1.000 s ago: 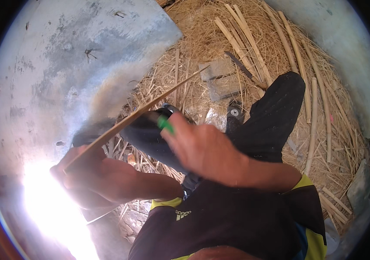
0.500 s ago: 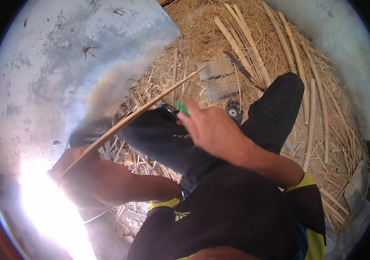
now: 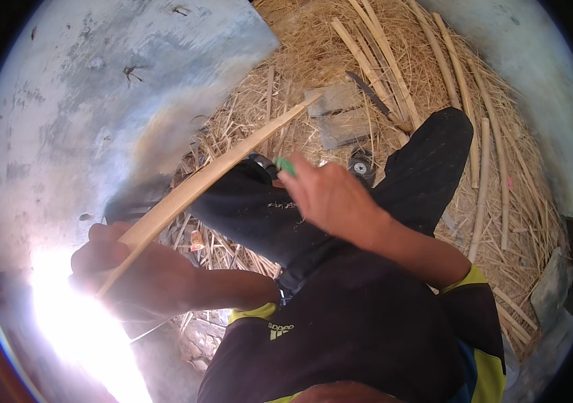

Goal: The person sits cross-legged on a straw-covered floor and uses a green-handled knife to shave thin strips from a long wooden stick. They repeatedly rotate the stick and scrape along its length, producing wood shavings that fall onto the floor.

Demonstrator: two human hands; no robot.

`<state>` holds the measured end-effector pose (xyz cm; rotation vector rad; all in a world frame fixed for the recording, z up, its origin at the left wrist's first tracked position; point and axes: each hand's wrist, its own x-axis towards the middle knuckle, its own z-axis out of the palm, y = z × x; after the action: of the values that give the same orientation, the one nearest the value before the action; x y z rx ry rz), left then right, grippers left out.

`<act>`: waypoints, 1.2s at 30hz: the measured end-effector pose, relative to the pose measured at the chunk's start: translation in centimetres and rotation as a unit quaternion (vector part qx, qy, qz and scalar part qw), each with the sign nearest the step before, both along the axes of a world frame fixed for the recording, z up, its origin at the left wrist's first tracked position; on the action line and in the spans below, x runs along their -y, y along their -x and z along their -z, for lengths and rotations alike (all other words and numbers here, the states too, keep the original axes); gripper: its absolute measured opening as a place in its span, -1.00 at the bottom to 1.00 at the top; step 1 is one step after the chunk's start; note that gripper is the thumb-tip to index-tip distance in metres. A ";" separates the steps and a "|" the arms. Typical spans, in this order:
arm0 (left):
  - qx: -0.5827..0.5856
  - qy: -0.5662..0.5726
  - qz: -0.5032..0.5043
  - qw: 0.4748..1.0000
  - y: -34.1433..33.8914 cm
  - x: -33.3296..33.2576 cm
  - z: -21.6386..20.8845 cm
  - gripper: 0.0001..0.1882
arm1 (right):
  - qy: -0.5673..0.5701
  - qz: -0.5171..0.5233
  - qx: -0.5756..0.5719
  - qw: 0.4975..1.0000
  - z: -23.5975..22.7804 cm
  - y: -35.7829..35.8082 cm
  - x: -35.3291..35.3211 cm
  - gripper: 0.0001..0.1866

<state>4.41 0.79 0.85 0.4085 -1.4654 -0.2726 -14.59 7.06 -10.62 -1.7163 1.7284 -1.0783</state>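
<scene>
The left hand [image 3: 128,269] is wrapped around the broad end of the strip [image 3: 196,188], which slants up and away from it, over the near leg, to a thin tip beyond the right hand [image 3: 330,195]. That right hand is closed on a green object [image 3: 285,166], gripped at the thumb and set just below the strip, with a gap between; what it is, I cannot tell. Beneath both hands the straw-covered floor [image 3: 501,275] spreads out, its straw [image 3: 300,40] thickest past the right hand. Directly beyond that hand lie grey blocks [image 3: 341,127], with a knife [image 3: 370,95] beside them and slats [image 3: 392,62] further off. To the right hand's right, past the bent leg [image 3: 427,164], long poles [image 3: 480,181] follow the curve of the room, and a stone slab [image 3: 551,285] leans nearer the body. A stained, pale blue-grey wall [image 3: 65,134] fills the space beyond the left hand; another pale wall [image 3: 535,74] closes the far right. Glaring light [image 3: 88,342] washes out the area just below the left hand, blurring its lower edge.
</scene>
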 end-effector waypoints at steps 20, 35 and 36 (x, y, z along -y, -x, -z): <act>-0.013 -0.044 -0.131 0.990 1.8 0.2 -0.7 -0.73 | -0.020 0.058 -0.064 0.996 7.6 0.5 3.8 -0.70; -0.022 -0.021 -0.062 0.998 0.3 1.4 1.0 -0.75 | -0.206 0.180 -0.048 0.961 19.4 7.7 4.6 -0.64; -0.045 -0.021 0.017 0.999 -0.5 1.3 0.6 -0.75 | -0.187 0.142 0.004 0.972 15.4 6.5 4.4 -0.62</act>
<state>4.96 -0.49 0.21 0.4002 -1.3809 -0.3450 -21.10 2.61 -26.04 -1.2597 2.0629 -0.8002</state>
